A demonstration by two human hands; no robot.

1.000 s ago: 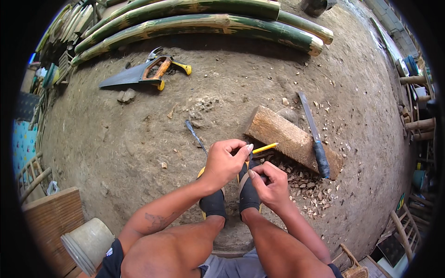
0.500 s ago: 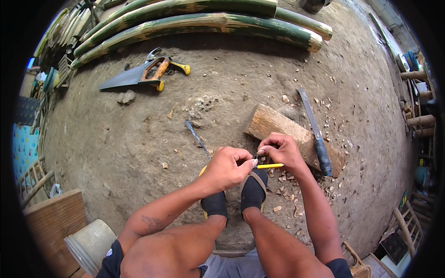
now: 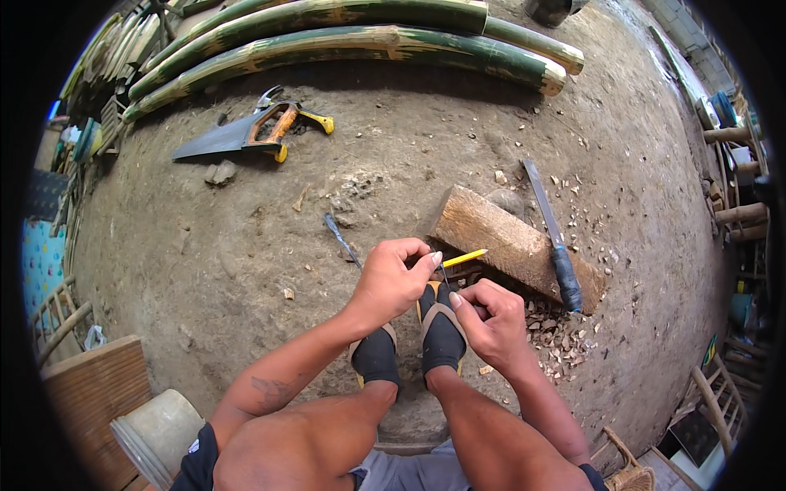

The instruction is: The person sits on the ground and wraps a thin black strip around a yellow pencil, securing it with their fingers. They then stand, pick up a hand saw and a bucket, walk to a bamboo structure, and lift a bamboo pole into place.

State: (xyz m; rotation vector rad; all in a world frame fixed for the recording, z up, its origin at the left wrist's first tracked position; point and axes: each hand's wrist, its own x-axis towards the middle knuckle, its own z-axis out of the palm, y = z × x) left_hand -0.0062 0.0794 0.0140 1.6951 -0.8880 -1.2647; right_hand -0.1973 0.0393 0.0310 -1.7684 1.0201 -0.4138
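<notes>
My left hand [image 3: 391, 277] pinches a yellow pencil [image 3: 465, 259], its sharpened tip pointing right toward a wood block [image 3: 491, 222]. Below and to the right, my right hand [image 3: 493, 321] has its thumb and fingers pressed together. A thin dark strand [image 3: 445, 276] runs from the pencil's held end toward the right fingertips; its ends are hidden by the fingers. Across the wood block lies a long knife [image 3: 544, 200] with a dark wrapped handle. Beyond the left hand, a slim blue-tinted rod [image 3: 337, 233] lies on the ground, partly covered by that hand.
A handsaw [image 3: 237, 137] and a claw hammer [image 3: 315, 120] lie at the far left. Green bamboo poles [image 3: 344, 51] stretch across the back. Wood chips [image 3: 553, 331] are scattered by my right hand. A bucket [image 3: 160, 434] and wooden board [image 3: 102, 376] stand near left.
My right hand has moved down and toward me, away from the left fingertips. The pencil has tilted, its tip swinging up and away from me. My left hand has shifted slightly up and left.
</notes>
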